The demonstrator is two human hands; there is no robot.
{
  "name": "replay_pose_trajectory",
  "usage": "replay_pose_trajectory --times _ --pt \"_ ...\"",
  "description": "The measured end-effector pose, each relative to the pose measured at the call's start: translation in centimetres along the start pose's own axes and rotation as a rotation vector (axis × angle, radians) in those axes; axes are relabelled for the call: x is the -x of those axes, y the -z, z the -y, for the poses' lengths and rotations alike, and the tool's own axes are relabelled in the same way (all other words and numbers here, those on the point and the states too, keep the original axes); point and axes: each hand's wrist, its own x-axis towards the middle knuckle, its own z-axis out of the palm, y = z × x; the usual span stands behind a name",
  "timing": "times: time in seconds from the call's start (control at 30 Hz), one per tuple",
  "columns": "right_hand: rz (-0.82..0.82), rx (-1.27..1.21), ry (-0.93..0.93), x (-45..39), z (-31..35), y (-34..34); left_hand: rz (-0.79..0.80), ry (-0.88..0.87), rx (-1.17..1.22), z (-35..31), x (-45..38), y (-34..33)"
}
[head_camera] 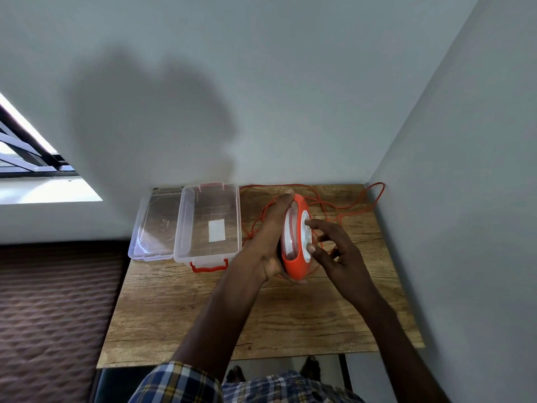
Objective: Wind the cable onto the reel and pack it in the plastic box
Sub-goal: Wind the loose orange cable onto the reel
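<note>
- I see a wooden surface set in a grey wall corner.
- Right of the plastic box, my left hand grips the upright reel.
- Right hand fingers spread, touching its white hub; loose cable behind.

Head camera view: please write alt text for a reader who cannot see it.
A person's left hand holds an orange cable reel on edge above a wooden table while the right hand touches its white centre. Loose orange cable lies behind it; an open clear plastic box stands left, its lid beside it.
</note>
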Motion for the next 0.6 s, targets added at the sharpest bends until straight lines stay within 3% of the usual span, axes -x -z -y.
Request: replay_pose_trajectory --times 0.27,0.37,0.6 --pt "0.147 -0.03 -0.074 0.2 0.4 1.0 0.009 0.018 -0.06 0.2 -0.5 0.6" --pt "0.182 0.071 0.024 0.2 0.0 1.5 0.057 0.066 -0.047 0.1 -0.9 1.6" --pt "0.088 0.214 0.27 -0.3 0.3 0.8 0.125 0.092 -0.125 -0.4 -0.9 1.9"
